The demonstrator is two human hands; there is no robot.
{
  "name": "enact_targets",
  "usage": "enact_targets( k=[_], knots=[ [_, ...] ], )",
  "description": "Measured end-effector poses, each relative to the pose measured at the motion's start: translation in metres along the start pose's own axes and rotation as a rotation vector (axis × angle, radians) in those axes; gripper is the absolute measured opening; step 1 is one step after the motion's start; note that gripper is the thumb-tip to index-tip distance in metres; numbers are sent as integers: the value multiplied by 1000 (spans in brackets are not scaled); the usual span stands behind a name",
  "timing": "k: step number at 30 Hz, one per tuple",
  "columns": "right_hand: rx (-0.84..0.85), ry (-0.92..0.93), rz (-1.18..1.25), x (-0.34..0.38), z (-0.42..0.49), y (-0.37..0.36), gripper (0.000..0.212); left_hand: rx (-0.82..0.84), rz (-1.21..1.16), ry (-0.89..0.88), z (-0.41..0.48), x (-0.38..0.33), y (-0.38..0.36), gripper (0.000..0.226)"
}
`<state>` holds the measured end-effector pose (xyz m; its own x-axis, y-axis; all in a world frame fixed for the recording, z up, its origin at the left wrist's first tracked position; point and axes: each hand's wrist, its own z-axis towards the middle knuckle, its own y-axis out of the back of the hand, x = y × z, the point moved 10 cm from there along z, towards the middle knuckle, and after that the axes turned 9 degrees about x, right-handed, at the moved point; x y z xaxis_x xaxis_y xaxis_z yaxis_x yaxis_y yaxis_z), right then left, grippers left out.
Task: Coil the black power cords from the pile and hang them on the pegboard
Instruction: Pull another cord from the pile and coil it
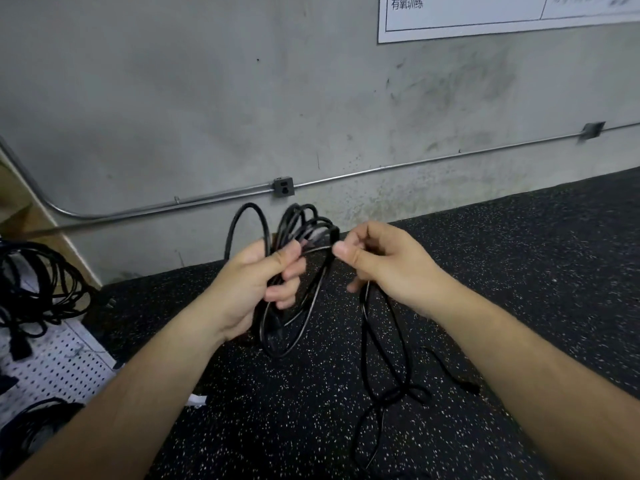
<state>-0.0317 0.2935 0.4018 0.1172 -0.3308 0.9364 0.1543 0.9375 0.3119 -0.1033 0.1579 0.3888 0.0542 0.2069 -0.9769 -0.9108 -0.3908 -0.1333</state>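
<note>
My left hand (258, 289) grips a bundle of loops of a black power cord (298, 225) at mid-frame, loops rising above the fist and hanging below it. My right hand (381, 261) pinches a strand of the same cord between thumb and fingers, just right of the bundle. The cord's loose tail (384, 393) drops from the right hand onto the floor and ends in a plug (472, 388). A white pegboard (59, 362) stands at the left edge, with coiled black cords (41, 282) hanging on it.
Black speckled rubber floor (519, 271) runs up to a grey concrete wall (207, 98). A metal conduit (207, 199) with a socket box (284, 187) crosses the wall low down. Another black coil (31, 431) shows at the lower left. A white poster (502, 12) is on the wall.
</note>
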Motion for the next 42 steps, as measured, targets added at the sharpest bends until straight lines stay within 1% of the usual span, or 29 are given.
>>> enact_targets(
  k=[1,2,5,7,9,10,12,16,18,20,23,24,26,28,30,32,33,35,37,38,39,40,41,42],
  knots=[
    [70,-15,-25,-7,0,-5,25,-46,-27,-26,-1,-4,7,21],
    [134,-35,-112,-16,-1,-10,24,-86,-64,-47,-2,-8,13,13],
    [247,-84,-369,-43,-1,-26,20,-138,-164,-118,-6,-21,25,12],
    [291,-151,-475,-66,-1,-30,24,-164,-212,-161,-8,-32,30,19],
    [336,-256,-560,-91,-4,-31,27,-203,-250,-196,-9,-41,36,33],
    [345,-282,-545,-99,-4,-33,25,-226,-255,-209,-10,-42,39,40],
    [303,-254,-396,-97,0,-35,22,-261,-214,-206,-11,-41,42,44],
    [110,-114,-75,-62,11,-33,31,-337,-156,-151,-11,-26,46,27],
    [45,-98,-24,-54,12,-36,32,-346,-175,-123,-10,-19,47,18],
    [26,-108,-67,-51,11,-41,32,-330,-199,-82,-8,-12,45,24],
    [91,-178,-160,-46,9,-54,32,-272,-169,-11,-5,-4,34,35],
    [120,-190,-148,-43,8,-60,32,-243,-158,0,-5,-3,30,36],
    [168,-218,-38,-37,3,-68,23,-182,-127,7,-3,-2,23,34],
    [198,-250,51,-37,1,-69,21,-137,-125,31,-2,1,16,36],
    [197,-258,56,-41,8,-64,32,-97,-180,64,-2,4,12,31],
    [181,-244,211,-43,16,-61,48,-51,-195,91,-2,6,7,30],
    [170,-195,280,-41,19,-58,50,-23,-194,105,-2,8,4,33],
    [147,-59,330,-28,17,-51,52,60,-227,137,-2,13,-4,38],
    [146,-22,373,-28,14,-48,64,178,-312,189,-3,20,-18,36],
    [188,-22,404,-29,14,-52,67,242,-358,217,-3,23,-24,35],
    [250,-22,450,-28,14,-58,62,305,-397,242,-4,25,-31,32],
    [307,-31,494,-27,13,-65,48,363,-429,261,-5,27,-36,30],
    [324,-46,524,-27,14,-67,35,409,-453,274,-6,28,-40,28],
    [314,-56,546,-28,14,-68,29,434,-468,282,-6,29,-41,26]
  ],
)
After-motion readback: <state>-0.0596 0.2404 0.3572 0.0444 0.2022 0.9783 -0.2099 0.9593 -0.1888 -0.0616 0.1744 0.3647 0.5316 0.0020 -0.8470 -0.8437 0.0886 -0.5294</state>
